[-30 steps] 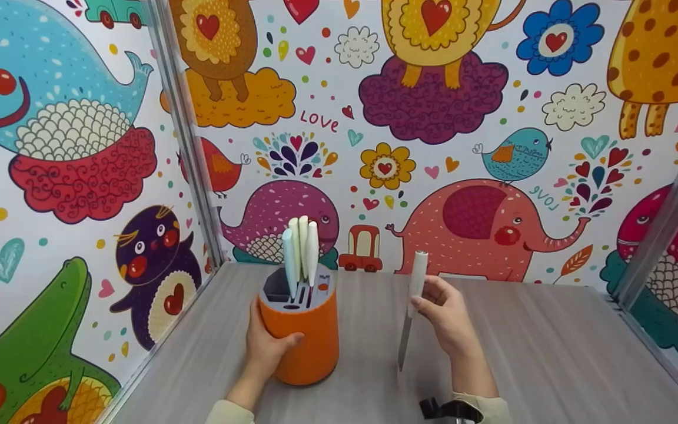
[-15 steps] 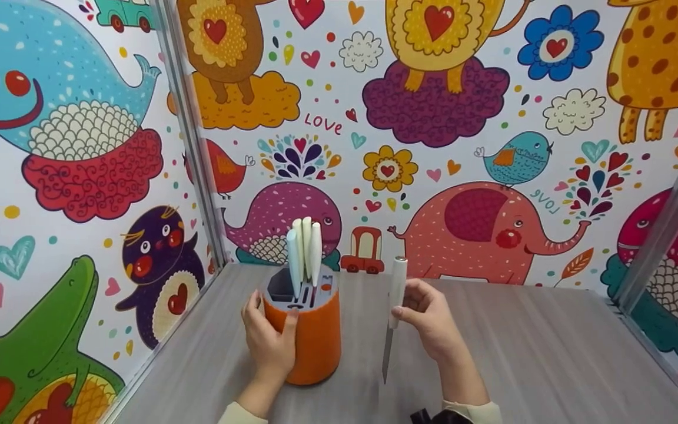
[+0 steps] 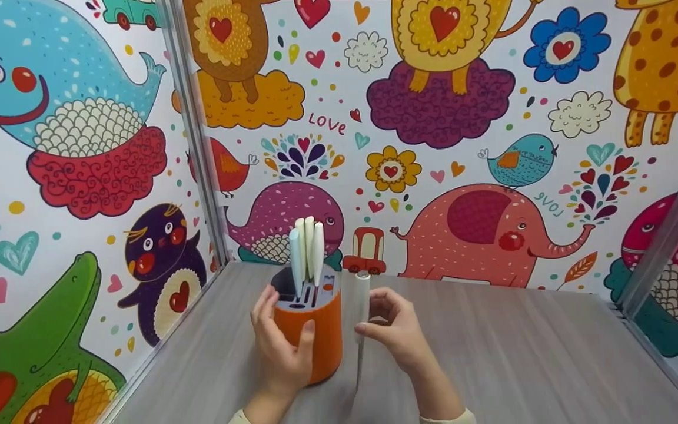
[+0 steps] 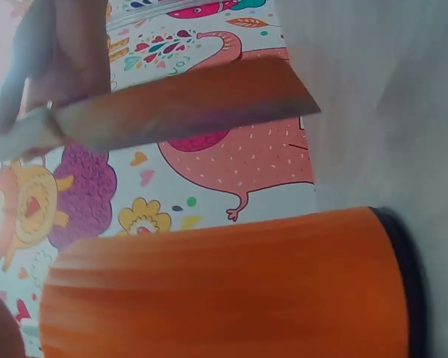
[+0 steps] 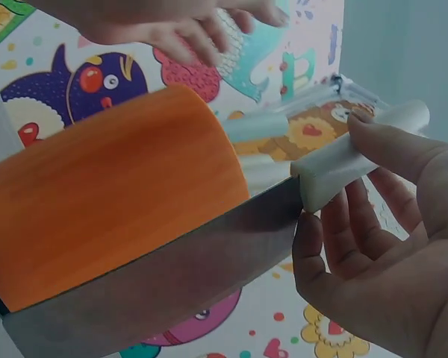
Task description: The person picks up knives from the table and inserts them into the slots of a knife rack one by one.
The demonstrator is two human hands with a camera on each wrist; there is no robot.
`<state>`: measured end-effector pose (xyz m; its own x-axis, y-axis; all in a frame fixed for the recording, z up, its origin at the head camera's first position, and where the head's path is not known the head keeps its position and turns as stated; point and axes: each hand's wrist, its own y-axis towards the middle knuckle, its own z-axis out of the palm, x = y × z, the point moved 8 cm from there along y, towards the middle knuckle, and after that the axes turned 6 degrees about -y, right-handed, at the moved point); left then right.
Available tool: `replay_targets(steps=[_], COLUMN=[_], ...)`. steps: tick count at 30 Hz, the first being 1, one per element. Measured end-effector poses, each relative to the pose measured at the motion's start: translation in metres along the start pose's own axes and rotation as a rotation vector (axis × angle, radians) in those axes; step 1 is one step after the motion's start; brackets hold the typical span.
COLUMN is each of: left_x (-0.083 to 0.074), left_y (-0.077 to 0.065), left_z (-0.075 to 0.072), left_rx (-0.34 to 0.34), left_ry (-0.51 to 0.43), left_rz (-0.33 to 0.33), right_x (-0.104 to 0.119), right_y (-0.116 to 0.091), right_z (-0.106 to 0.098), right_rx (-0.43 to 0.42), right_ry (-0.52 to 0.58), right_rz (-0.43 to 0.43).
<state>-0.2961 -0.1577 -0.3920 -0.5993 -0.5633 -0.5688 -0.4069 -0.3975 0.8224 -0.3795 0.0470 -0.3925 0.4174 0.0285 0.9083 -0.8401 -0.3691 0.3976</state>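
Note:
An orange knife block with a grey slotted top stands on the table, several pale-handled pieces upright in it. My left hand is at its left front side, fingers fairly straight and thumb raised; the right wrist view shows those fingers beside the block, apart from it. Just right of the block, my right hand pinches the white handle of a kitchen knife between thumb and fingers. Its broad blade points down alongside the block, outside the slots, as the right wrist view shows.
Grey wood-grain table surrounds the block. A cartoon-printed back wall and left wall enclose it, with metal corner posts between panels. The block's top has a dark larger opening at its left.
My right hand has carried the knife leftward, close to the block. My left hand has slid round the block's front, and its thumb has risen from lying across it.

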Motion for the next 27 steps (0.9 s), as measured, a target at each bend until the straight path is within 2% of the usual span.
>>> replay_targets(steps=[2, 5, 9, 12, 16, 18, 22, 24, 27], left_x=[-0.009, -0.02, -0.029, -0.029, -0.022, -0.02, -0.018, -0.018, -0.019], left_y=[-0.001, -0.002, -0.003, -0.005, -0.009, -0.011, -0.014, -0.014, -0.013], left_z=[0.001, 0.004, 0.012, 0.019, 0.026, 0.028, 0.033, 0.034, 0.032], left_rx=[0.028, 0.088, 0.202, 0.283, 0.362, 0.396, 0.454, 0.468, 0.451], left_ry=[-0.024, -0.085, -0.191, -0.249, -0.281, -0.29, -0.298, -0.277, -0.206], left_rz=[-0.023, -0.1, -0.199, -0.291, -0.414, -0.449, -0.462, -0.444, -0.395], right_x=[0.002, 0.003, 0.003, 0.002, -0.001, -0.001, -0.001, -0.001, -0.001], right_y=[-0.001, -0.003, -0.003, -0.003, -0.004, -0.004, -0.006, -0.006, -0.005], right_z=[0.008, 0.019, 0.03, 0.035, 0.044, 0.049, 0.059, 0.061, 0.062], right_rx=[0.004, 0.023, 0.046, 0.058, 0.081, 0.093, 0.114, 0.116, 0.116], right_ry=[-0.006, -0.014, -0.031, -0.048, -0.055, -0.061, -0.071, -0.071, -0.065], right_rz=[0.009, 0.014, 0.024, 0.032, 0.039, 0.039, 0.04, 0.038, 0.023])
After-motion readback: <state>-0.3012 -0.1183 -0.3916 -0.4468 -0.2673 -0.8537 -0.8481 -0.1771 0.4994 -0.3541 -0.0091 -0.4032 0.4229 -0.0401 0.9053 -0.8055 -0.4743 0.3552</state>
